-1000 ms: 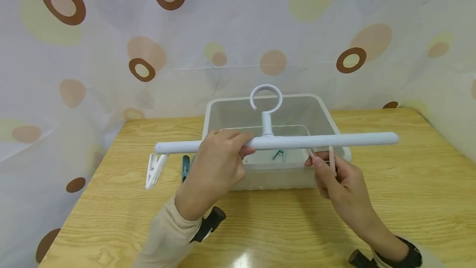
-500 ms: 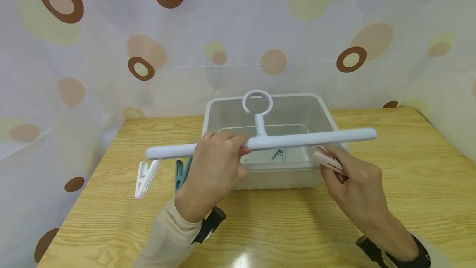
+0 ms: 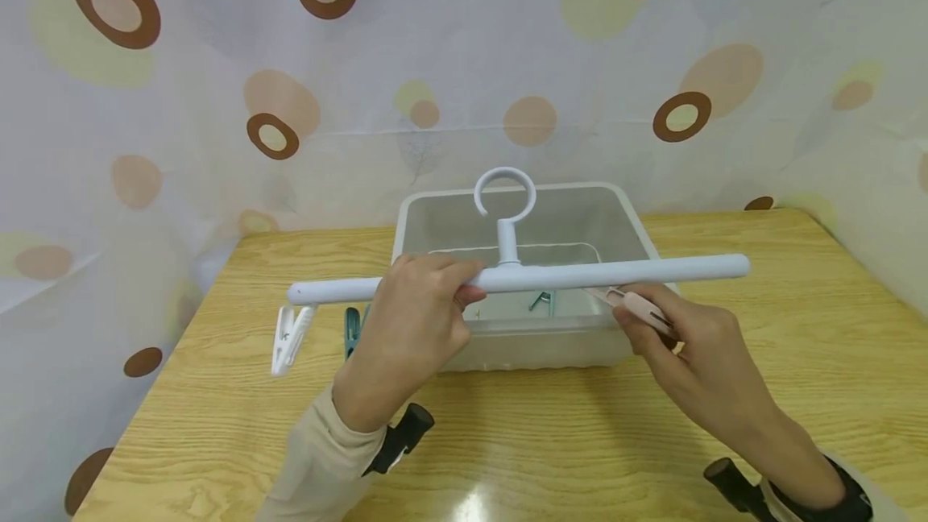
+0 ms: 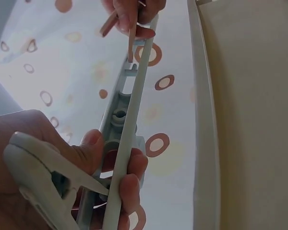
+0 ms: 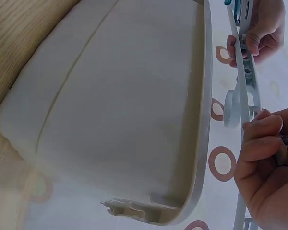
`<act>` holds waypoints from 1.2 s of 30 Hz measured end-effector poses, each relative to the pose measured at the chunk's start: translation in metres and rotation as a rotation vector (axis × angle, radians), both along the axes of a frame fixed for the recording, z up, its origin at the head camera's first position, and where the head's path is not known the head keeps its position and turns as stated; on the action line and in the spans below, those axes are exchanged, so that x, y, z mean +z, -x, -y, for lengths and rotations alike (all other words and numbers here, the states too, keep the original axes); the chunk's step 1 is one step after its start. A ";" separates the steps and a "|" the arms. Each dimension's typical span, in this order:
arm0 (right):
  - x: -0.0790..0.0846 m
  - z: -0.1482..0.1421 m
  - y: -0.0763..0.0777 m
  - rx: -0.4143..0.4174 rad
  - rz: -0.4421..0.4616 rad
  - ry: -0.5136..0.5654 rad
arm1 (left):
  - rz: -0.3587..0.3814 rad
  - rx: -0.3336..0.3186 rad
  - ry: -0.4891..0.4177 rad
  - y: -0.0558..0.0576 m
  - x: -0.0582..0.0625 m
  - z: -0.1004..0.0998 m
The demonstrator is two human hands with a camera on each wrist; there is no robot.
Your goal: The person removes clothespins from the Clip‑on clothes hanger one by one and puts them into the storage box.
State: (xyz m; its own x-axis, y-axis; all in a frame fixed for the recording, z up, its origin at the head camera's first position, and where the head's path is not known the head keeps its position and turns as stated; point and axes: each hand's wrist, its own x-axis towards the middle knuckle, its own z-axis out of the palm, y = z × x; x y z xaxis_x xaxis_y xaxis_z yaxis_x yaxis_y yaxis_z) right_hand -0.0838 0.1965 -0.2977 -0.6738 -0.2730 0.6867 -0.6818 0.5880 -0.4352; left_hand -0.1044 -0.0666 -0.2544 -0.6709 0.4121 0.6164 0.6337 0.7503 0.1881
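Observation:
My left hand (image 3: 413, 329) grips a white clothes hanger bar (image 3: 616, 272) left of its ring-shaped hook (image 3: 505, 193), holding it over the bin. In the head view, a white clothespin (image 3: 292, 338) hangs from the bar's left end, and a teal clothespin (image 3: 351, 330) is partly behind my left hand. My right hand (image 3: 703, 353) pinches a pale pink clothespin (image 3: 643, 312) just below the bar's right half. The left wrist view shows the pink clothespin's leg (image 4: 131, 45) beside the bar's slotted, hollow underside; whether they touch I cannot tell.
A translucent plastic bin (image 3: 536, 349) stands on the wooden table (image 3: 551, 441) behind and below the hanger. Inside lies another teal clothespin (image 3: 544, 301). A patterned curtain (image 3: 464, 47) hangs behind the table.
My right hand has moved right and turned the pink clothespin from upright to slanting. The hanger has shifted a little left with my left hand still gripping it.

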 end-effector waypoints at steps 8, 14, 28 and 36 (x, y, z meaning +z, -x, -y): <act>-0.002 -0.003 0.002 0.082 -0.001 -0.039 | 0.012 -0.012 -0.006 0.000 -0.001 0.000; -0.004 -0.003 0.003 0.129 0.003 -0.039 | 0.034 -0.007 0.005 0.001 -0.004 0.002; 0.002 -0.006 0.005 0.132 -0.019 -0.049 | 0.083 0.008 0.001 0.002 -0.007 0.002; 0.031 -0.022 0.013 0.046 -0.061 -0.140 | 0.133 0.032 0.046 0.002 -0.005 0.002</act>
